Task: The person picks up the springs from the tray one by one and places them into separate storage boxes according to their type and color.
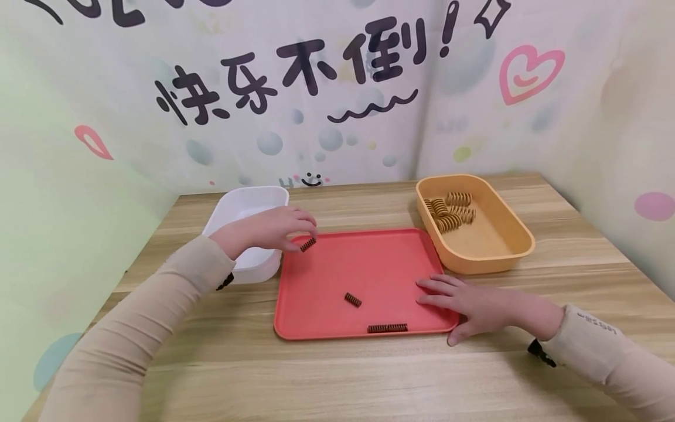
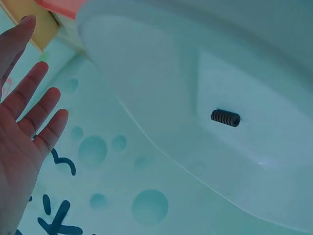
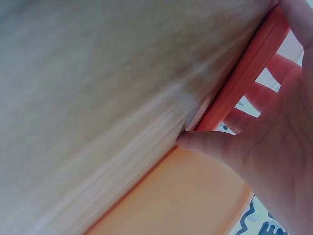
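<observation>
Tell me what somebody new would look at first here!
Probably the big red tray in the middle of the wooden table, with the right hand at its right edge. Next might be the orange bin at the back right, with golden springs inside. Then, near the tray's far left corner, the left hand pinches a small dark spring.

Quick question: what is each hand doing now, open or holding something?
Left hand: closed, pinching a small spring.
Right hand: open, at the edge of the red tray.
</observation>
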`<state>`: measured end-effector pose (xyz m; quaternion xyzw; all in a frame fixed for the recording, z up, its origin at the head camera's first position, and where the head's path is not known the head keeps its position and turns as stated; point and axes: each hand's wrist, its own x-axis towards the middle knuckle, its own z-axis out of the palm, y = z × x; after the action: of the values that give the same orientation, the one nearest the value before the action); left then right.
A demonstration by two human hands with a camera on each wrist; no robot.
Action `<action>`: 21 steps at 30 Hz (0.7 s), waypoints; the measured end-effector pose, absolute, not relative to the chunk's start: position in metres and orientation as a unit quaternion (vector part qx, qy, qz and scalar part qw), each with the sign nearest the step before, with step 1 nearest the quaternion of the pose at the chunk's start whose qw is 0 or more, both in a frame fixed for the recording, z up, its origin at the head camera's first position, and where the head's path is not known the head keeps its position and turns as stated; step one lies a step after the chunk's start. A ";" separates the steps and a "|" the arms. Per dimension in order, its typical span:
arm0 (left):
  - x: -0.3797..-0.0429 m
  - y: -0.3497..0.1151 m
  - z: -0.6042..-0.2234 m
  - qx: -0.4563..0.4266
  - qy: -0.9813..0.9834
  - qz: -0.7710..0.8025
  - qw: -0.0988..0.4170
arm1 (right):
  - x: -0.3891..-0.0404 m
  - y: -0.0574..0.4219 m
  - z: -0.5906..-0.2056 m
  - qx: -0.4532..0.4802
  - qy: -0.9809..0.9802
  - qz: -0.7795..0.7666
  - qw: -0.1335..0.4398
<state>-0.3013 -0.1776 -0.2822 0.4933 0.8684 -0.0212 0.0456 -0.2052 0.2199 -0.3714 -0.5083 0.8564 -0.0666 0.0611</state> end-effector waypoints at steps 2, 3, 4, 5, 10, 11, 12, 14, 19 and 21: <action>-0.304 -0.182 -0.282 0.494 0.869 -0.020 0.037 | -0.205 0.220 -0.372 -0.507 0.857 -0.066 0.062; -0.306 -0.183 -0.281 0.493 0.869 -0.019 0.033 | -0.205 0.220 -0.372 -0.505 0.858 -0.066 0.063; -0.307 -0.185 -0.281 0.493 0.869 -0.019 0.031 | -0.205 0.220 -0.372 -0.506 0.858 -0.065 0.062; -0.309 -0.187 -0.280 0.492 0.870 -0.020 0.027 | -0.205 0.220 -0.372 -0.506 0.858 -0.065 0.060; -0.315 -0.194 -0.277 0.479 0.877 -0.021 0.023 | -0.205 0.220 -0.372 -0.514 0.854 -0.064 0.051; -0.316 -0.196 -0.276 0.477 0.878 -0.022 0.022 | -0.205 0.220 -0.372 -0.515 0.853 -0.065 0.050; -0.317 -0.197 -0.275 0.477 0.878 -0.022 0.019 | -0.205 0.220 -0.372 -0.516 0.853 -0.065 0.049; -0.319 -0.200 -0.275 0.481 0.876 -0.022 0.010 | -0.206 0.220 -0.372 -0.517 0.852 -0.064 0.048; -0.324 -0.206 -0.271 0.482 0.876 -0.022 -0.008 | -0.206 0.220 -0.372 -0.518 0.852 -0.061 0.047; -0.327 -0.209 -0.269 0.473 0.881 -0.021 -0.003 | -0.206 0.220 -0.373 -0.517 0.852 -0.062 0.048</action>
<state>-0.3268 -0.2090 -0.2695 0.4729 0.8809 -0.0211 -0.0031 -0.2061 0.2202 -0.3726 -0.5168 0.8525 -0.0620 0.0478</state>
